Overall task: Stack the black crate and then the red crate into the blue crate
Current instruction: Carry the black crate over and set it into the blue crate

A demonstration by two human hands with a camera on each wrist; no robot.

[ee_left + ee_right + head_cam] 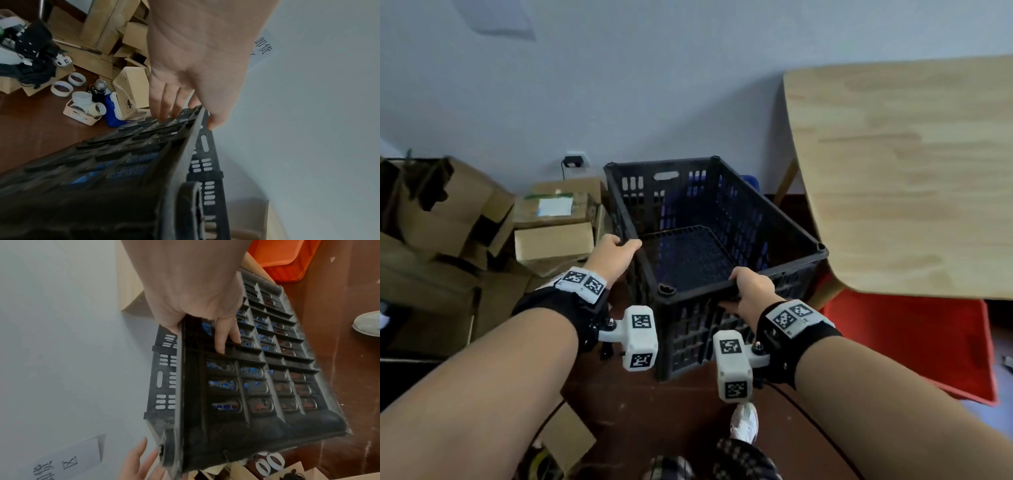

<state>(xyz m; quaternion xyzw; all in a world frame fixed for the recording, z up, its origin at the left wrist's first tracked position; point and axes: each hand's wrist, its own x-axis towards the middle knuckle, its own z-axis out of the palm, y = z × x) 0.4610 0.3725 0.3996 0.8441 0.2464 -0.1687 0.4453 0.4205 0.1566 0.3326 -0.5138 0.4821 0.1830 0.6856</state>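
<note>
The black slotted crate (709, 240) hangs tilted in the air in the head view, held by both hands. My left hand (625, 245) grips its left rim, thumb inside and fingers (164, 112) on the outer wall. My right hand (739, 287) grips the near rim, with fingers (222, 340) curled on the ribbed outside. The blue crate (751, 181) sits below and behind it, mostly hidden and showing through the slots (220, 384). The red crate (914, 346) stands on the floor at right, partly under the table.
A wooden table (911, 171) juts in at the right, close to the black crate's right side. Cardboard boxes (551, 219) are piled at left against the wall. My shoe (744, 425) is on the brown floor below. Tape rolls (61, 87) and a bottle lie by the boxes.
</note>
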